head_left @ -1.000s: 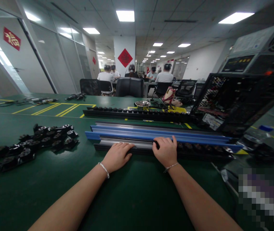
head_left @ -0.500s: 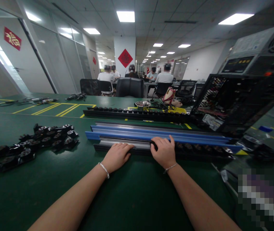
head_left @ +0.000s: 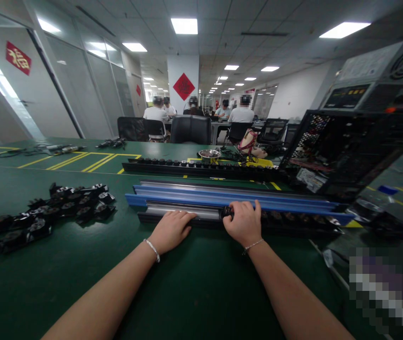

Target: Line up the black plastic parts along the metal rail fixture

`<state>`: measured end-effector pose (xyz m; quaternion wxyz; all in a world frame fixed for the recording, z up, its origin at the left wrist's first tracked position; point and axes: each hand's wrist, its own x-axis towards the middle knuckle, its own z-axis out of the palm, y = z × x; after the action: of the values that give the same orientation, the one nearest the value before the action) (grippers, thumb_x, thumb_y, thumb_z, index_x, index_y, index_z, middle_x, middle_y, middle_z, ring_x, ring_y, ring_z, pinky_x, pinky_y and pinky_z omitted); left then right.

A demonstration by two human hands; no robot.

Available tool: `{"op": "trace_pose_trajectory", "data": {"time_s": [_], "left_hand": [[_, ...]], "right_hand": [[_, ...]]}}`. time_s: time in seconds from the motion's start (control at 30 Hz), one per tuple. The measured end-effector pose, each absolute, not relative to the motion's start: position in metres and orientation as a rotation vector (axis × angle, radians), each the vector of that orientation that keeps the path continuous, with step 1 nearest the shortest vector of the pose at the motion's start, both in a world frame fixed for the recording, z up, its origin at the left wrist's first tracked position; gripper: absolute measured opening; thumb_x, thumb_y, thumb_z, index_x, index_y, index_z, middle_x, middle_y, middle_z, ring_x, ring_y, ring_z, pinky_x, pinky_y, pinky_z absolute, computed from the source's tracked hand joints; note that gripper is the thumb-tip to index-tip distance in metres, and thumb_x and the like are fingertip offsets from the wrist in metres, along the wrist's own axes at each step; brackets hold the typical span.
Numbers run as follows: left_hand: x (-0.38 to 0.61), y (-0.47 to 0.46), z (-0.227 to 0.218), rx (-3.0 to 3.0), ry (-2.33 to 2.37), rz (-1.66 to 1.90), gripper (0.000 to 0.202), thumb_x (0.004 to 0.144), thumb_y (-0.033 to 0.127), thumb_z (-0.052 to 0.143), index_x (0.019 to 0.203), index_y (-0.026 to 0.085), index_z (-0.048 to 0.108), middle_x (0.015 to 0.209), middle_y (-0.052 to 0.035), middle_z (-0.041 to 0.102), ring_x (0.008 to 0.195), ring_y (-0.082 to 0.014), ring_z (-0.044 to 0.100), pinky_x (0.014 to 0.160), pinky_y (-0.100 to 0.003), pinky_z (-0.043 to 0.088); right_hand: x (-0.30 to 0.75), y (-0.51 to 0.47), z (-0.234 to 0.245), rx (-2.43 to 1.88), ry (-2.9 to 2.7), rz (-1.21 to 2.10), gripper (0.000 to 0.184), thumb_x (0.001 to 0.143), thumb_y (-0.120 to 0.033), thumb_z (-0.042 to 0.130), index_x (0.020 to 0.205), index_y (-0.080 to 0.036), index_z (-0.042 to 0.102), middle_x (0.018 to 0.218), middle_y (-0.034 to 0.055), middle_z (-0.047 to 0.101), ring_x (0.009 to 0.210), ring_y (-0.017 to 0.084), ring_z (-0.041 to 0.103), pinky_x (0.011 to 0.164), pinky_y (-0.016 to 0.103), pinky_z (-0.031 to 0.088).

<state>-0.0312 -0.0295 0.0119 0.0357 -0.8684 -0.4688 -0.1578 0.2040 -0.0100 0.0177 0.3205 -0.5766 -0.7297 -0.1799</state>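
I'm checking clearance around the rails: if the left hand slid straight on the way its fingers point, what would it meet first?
The left hand rests on the near black rail, so that rail's far wall likely comes first, then the blue rail behind; depth there is hard to judge.

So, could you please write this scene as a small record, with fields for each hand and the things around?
Left hand: fingers resting on the near black rail
Right hand: fingers at a black part in the same rail
Right of that hand: row of similar parts in the rail
Just behind: blue rail
Table's left side: cluster of black parts
Table's right side: open computer case
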Motion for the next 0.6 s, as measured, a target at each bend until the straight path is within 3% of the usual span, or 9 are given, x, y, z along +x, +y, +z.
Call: {"op": "trace_pose_trajectory", "data": {"time_s": [0.6], "left_hand": [[-0.0298, -0.0309, 0.0120, -2.668, -1.452, -0.509, 0.042, 0.081, 0.027, 0.049, 0.122, 0.026, 0.046, 0.112, -0.0044, 0.059, 0.101, -0.0202, 0.053, 0.088, -0.036, 0.038]], "right_hand": [[0.2030, -0.0096, 0.0149, -1.423, -2.004, -0.437, 0.022, 0.069, -0.028, 0.051, 0.086, -0.018, 0.060, 0.087, 0.0063, 0.065, 0.091, 0.023, 0.052, 0.104, 0.049, 0.015]]}}
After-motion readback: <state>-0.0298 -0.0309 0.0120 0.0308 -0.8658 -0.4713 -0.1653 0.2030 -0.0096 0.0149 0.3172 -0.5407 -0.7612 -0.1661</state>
